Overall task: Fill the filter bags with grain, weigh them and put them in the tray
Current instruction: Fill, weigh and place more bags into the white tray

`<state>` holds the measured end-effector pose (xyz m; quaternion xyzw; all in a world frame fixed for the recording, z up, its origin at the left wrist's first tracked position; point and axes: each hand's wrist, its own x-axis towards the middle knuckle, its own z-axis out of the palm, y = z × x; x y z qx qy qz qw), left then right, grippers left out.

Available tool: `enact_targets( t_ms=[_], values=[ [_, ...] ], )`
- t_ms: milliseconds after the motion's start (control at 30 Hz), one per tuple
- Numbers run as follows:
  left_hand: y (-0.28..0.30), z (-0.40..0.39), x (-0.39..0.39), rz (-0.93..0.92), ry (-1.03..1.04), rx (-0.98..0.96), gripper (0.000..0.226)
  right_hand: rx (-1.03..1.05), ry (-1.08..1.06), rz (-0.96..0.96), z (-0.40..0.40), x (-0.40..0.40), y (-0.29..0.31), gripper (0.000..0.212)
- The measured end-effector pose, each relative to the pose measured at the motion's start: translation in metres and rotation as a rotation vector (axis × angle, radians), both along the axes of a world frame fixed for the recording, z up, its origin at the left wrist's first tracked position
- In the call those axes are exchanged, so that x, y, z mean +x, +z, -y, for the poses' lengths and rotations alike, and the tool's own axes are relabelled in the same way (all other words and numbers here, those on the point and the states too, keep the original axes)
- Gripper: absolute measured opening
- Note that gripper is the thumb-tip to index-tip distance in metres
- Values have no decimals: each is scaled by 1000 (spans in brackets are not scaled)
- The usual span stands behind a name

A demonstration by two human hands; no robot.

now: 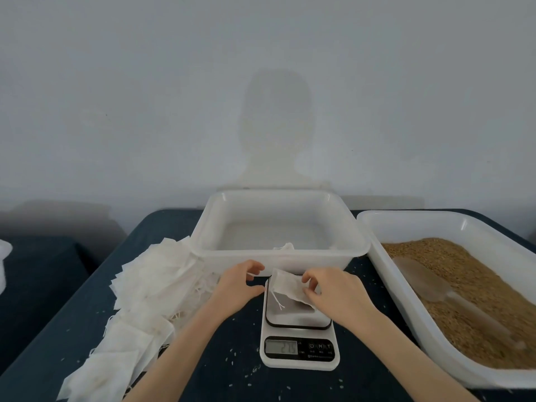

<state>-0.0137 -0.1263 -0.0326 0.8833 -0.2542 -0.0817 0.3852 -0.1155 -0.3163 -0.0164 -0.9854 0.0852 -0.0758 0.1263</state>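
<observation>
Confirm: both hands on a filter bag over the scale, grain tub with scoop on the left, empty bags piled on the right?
Sides are swapped. In the head view the grain tub with its scoop sits on the right; the empty bags are piled on the left. Both hands, left and right, do hold the filter bag over the scale.

The grey digits on the white kitchen scale's display (282, 347) are too blurred to read with certainty. The large white plastic tub of brown grain (435, 338) runs off the right edge, and a translucent plastic scoop (435, 288) lies partly sunk in the grain. The heap of empty white filter bags (136, 291) is cut off at the bottom, and a white object (4, 262) at the left edge cannot be identified.
</observation>
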Motion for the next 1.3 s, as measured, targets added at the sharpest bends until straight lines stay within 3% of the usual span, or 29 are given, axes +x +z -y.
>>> enact_targets(
  t_ms=[200,400,533,633,767,867,933,1000,1067,1133,1233,1300],
  values=[
    [-7,-2,5,-6,34,-9,38,31,18,32,-11,6,-3,25],
    [-8,4,5,-13,63,-15,36,-131,45,100,-46,20,-12,51],
    [-7,5,4,19,-30,59,42,-230,26,75,-46,36,-17,19],
    [-5,7,2,84,-105,146,50,-273,24,63,-37,40,-18,20],
    [11,12,-2,146,-146,164,47,-136,23,117,-12,34,2,24],
    [32,20,-7,415,-124,194,44,52,120,96,8,32,33,22],
    [50,29,-3,504,-110,162,44,284,200,95,18,37,54,19],
    [65,38,11,426,-117,130,48,400,245,131,23,48,71,19],
    [76,45,29,234,-148,42,57,370,260,153,28,66,82,19],
    [81,51,47,96,-139,-76,52,291,254,144,31,89,86,20],
    [78,59,71,153,-9,-106,19,169,210,117,33,120,79,23],
    [71,64,82,199,73,-81,9,108,174,113,31,137,66,24]
  ],
)
